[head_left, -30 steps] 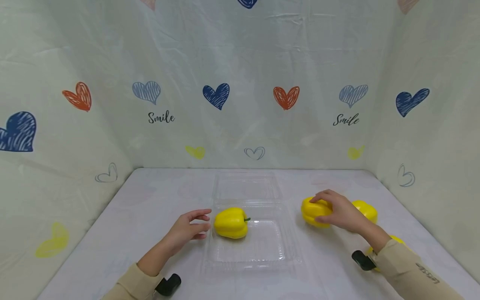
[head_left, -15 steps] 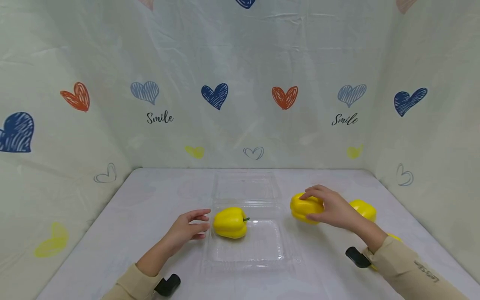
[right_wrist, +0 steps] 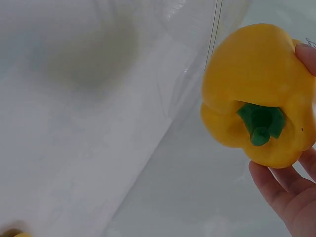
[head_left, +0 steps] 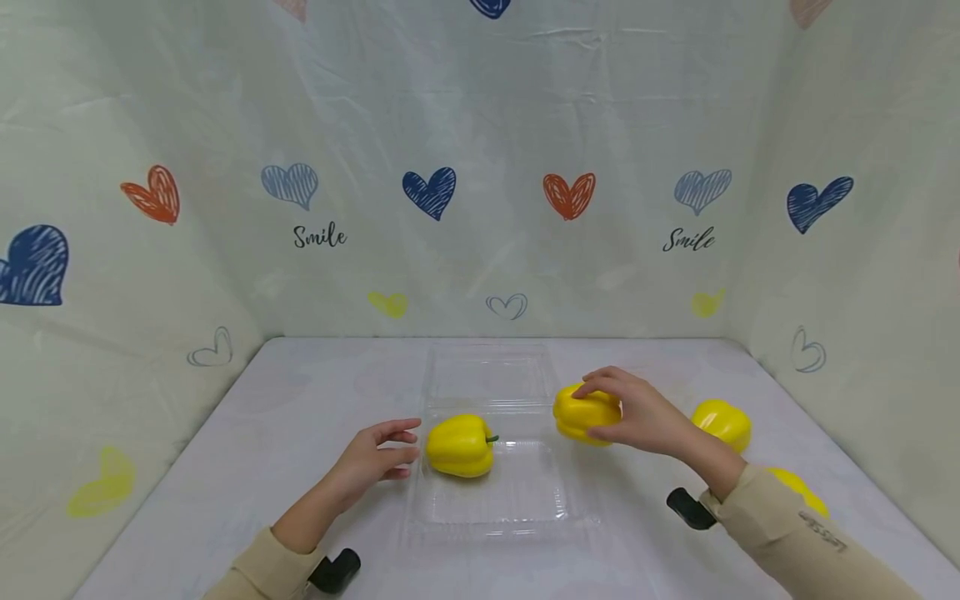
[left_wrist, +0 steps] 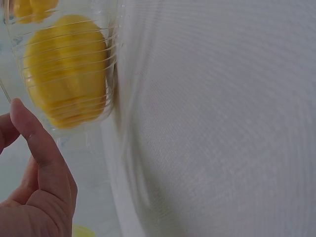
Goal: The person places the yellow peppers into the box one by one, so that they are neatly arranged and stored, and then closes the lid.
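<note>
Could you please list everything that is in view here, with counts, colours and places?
Table: 1, whitish, centre
Box: 1, clear, on the table
Lid: 1, clear, open, at the box's far side
Boxed pepper: 1, yellow, left part of the box
Held pepper: 1, yellow, near the box's right rim
Far pepper: 1, yellow, table's right side
Near pepper: 1, yellow, table's right side, partly hidden
Backdrop: 1, pale, back and both sides
Hearts: over a dozen, mixed colours, on the backdrop
Smile prints: 2, black, on the backdrop
Black devices: 2, black, at the cuffs
Sleeves: 2, beige, both arms
Left hand: 1, by the box's left edge
Right hand: 1, gripping the held pepper
</note>
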`<state>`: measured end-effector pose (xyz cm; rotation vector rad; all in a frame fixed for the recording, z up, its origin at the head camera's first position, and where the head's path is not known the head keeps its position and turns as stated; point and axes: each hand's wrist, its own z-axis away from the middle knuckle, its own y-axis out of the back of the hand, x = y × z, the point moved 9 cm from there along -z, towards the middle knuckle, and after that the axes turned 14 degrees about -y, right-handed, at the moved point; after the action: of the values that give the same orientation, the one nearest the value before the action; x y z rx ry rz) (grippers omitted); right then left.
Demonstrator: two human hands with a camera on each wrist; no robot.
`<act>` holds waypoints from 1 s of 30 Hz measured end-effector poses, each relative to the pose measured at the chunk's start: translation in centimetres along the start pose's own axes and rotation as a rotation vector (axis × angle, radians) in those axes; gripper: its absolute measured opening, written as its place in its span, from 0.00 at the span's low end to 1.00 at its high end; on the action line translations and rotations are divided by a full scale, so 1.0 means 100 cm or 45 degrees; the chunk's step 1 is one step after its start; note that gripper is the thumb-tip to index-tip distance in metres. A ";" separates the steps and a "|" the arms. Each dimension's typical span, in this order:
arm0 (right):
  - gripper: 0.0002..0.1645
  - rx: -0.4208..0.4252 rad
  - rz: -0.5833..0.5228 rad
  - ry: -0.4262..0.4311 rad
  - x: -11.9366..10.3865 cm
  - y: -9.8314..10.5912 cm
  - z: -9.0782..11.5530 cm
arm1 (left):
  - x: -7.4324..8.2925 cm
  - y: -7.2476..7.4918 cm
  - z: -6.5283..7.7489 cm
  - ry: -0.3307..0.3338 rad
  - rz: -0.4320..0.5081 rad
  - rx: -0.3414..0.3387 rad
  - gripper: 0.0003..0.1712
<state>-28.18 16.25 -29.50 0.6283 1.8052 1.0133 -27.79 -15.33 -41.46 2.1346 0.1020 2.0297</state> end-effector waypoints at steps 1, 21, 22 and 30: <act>0.23 0.001 -0.005 0.007 -0.002 -0.001 -0.001 | 0.000 0.000 0.000 -0.001 -0.001 0.000 0.27; 0.22 -0.108 -0.080 0.040 -0.031 -0.026 -0.014 | 0.000 0.001 0.000 0.005 -0.014 0.006 0.27; 0.22 -0.115 -0.085 0.042 -0.032 -0.027 -0.014 | 0.000 0.001 0.000 0.006 -0.014 0.006 0.27; 0.22 -0.150 -0.095 0.048 -0.037 -0.039 -0.016 | 0.001 0.000 0.000 0.004 -0.011 0.002 0.27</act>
<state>-28.00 10.77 -30.66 0.4693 1.7738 1.0787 -27.79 -15.31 -41.37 2.1281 0.1131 2.0288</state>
